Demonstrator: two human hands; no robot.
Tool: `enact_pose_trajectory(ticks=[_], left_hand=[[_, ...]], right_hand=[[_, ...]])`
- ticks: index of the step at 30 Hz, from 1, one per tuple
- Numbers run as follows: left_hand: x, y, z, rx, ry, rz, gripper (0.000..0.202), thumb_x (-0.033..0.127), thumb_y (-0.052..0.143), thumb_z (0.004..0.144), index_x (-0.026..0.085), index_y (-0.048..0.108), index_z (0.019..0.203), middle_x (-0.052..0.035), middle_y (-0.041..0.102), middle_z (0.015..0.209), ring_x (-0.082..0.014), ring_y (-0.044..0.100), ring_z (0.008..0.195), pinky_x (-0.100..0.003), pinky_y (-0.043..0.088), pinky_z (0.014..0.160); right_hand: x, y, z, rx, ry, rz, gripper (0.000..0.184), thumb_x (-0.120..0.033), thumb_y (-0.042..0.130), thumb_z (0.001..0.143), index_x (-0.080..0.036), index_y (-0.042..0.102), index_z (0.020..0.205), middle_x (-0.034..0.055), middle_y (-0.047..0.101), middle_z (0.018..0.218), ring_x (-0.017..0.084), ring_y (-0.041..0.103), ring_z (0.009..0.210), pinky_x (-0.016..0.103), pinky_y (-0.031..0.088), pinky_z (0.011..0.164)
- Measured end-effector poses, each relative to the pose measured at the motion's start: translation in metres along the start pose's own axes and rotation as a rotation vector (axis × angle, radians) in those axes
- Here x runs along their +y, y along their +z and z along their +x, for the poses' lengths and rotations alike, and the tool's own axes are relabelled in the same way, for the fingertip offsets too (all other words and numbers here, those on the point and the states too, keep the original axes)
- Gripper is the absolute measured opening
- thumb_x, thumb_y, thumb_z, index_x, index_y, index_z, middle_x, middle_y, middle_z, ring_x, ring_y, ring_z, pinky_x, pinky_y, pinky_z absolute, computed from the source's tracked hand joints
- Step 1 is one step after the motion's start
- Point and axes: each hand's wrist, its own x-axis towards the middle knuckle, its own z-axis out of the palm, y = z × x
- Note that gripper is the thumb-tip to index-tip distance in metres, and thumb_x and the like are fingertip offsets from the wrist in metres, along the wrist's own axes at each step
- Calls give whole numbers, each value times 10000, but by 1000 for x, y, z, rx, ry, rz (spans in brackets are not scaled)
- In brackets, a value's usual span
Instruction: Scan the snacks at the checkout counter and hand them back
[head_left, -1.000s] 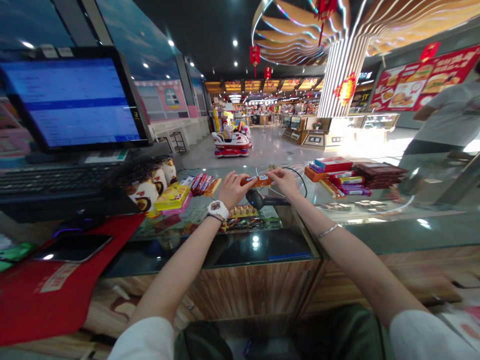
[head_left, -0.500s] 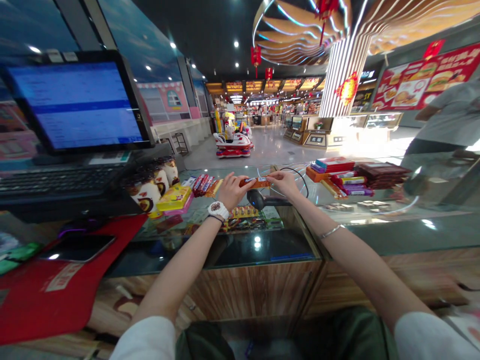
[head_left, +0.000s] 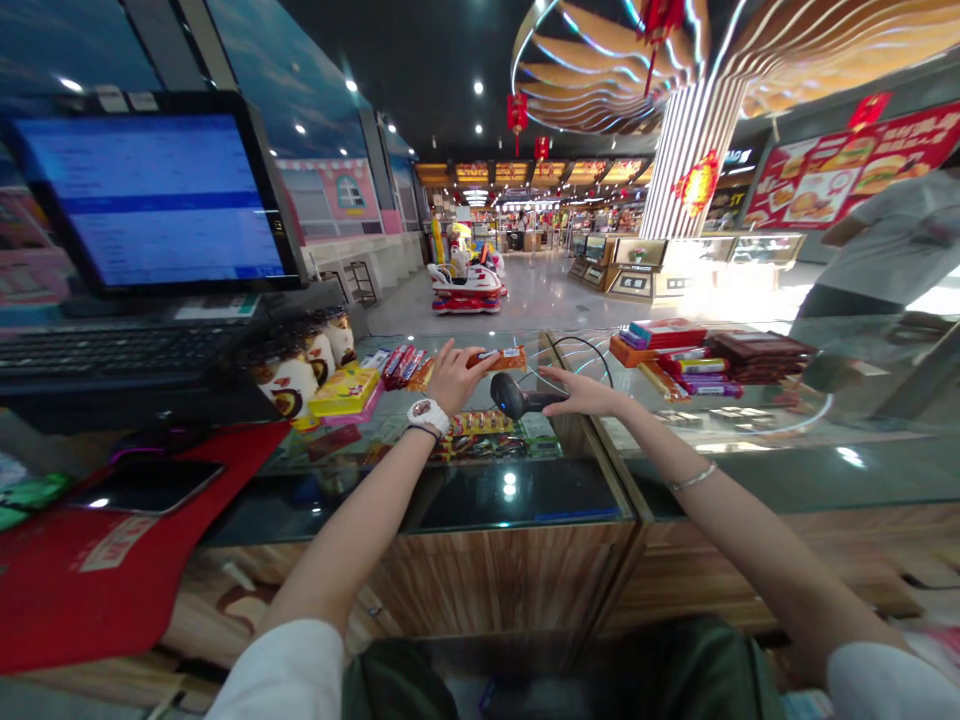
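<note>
Head view, looking down along two bare arms to a glass-topped shop surface (head_left: 517, 505). Left hand (head_left: 454, 380), with a white wristwatch (head_left: 426, 416), raised over the glass, left fingers (head_left: 466, 358) narrow and seemingly pinching one end of an orange snack bar (head_left: 498, 358). So the bar just above the surface, not lying on it, and its barcode not to be seen. Right hand (head_left: 583, 392), with a thin bracelet (head_left: 691, 478) on the wrist, open and flat, holding nothing. Right fingers (head_left: 553, 376) spread out long, very near the rear of a black handheld barcode scanner (head_left: 514, 395), this lying on the glass between both hands, with a thin cable (head_left: 589, 342) looping behind it.

Step in hand, by judgement: scanning of the bar, with the scanner not yet in grip. Next move calling for right fingers closed around the scanner handle, and its head brought to the bar.

On the left, a row of snack cups (head_left: 289, 375), a yellow box (head_left: 345, 392), a keyboard (head_left: 112, 355) and a monitor (head_left: 150, 200); on the right, stacked chocolate bars (head_left: 761, 352).
</note>
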Motion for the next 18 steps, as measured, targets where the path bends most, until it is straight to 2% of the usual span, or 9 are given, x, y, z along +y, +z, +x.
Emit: enact_pose_trajectory(ticks=[4,8,13,18], left_hand=[[-3,1,-2,-16,-27,3,407,254,604,933,361,614,1326,-52,671,1205,-228,615,1067,-566,313,1174],[-6,2,-3,-22,-58,-3,421,241,620,922,361,614,1326,-47,667,1213,-226,614,1064,-545,321,1170],[-6,1,-3,-28,-88,-19,411,241,607,929,359,619,1323,-55,664,1215,-234,612,1074,-538,326,1163],[-9,1,-4,-16,-102,1,405,240,616,920,351,629,1310,-53,663,1209,-241,603,1101,-549,325,1162]], right_hand=[[-4,15,-4,-92,-68,-185,970,-533,805,719,-179,384,1517,186,441,1532,343,457,1394,507,368,1156],[-2,28,-3,-108,-99,-361,858,-510,737,803,-212,376,1522,174,411,1552,348,424,1416,542,348,1156],[2,31,-1,-103,-135,-399,657,-305,649,883,-178,419,1485,190,582,1401,305,597,1257,469,461,1055],[-12,28,-3,-72,-170,-431,628,-185,643,800,-112,488,1404,188,643,1278,298,626,1173,437,477,1011]])
